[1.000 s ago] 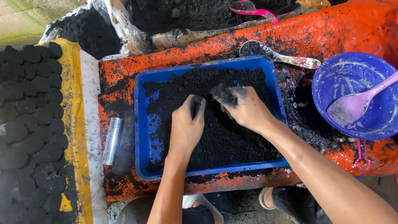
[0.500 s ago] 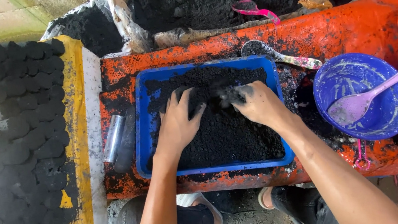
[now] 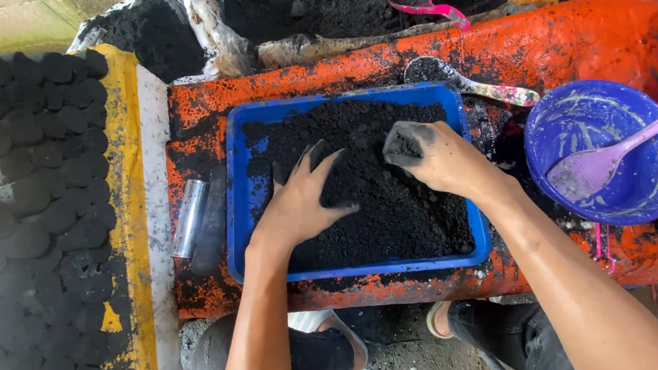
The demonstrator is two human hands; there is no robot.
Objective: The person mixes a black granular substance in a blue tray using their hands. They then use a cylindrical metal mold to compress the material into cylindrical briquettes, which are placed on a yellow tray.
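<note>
Black charcoal mix [image 3: 382, 212] fills the blue tray [image 3: 239, 213] on the orange bench [image 3: 579, 37]. The left hand [image 3: 298, 201] presses flat, fingers spread; the right hand [image 3: 430, 156] curls around a clump. Finished briquettes [image 3: 22, 206] lie stacked left, much loose mix remains unshaped.

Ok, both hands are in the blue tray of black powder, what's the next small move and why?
Probably squeeze the clump tighter: the right hand is closed around a clump of black powder above the blue tray, while the left hand lies flat on the heap.
</note>
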